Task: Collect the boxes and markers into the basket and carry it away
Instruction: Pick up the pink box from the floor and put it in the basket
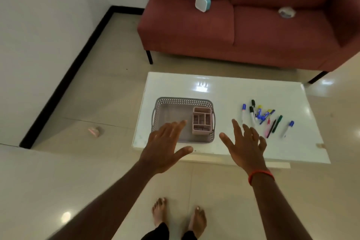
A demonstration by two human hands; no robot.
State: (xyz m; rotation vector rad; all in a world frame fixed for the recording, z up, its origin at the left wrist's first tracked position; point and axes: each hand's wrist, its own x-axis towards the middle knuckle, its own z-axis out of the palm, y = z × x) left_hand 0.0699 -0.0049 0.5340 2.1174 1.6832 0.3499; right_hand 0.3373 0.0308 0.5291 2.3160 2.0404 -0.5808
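A grey perforated basket (171,103) stands on the left part of the white table (224,87). Inside it, at the right, sits a pink compartment organiser (201,121). Several markers (261,117) lie scattered on the table to the right. A white and blue square box (202,3) lies on the sofa's left seat, and a round clear box (286,12) on its right seat. My left hand (165,150) hovers with fingers spread over the basket's near edge, holding nothing. My right hand (245,146) hovers flat between basket and markers, also holding nothing.
A red two-seat sofa (243,31) stands behind the table. A small pink object (94,131) lies on the tiled floor to the left. A white wall with a black skirting runs along the left. My bare feet stand in front of the table.
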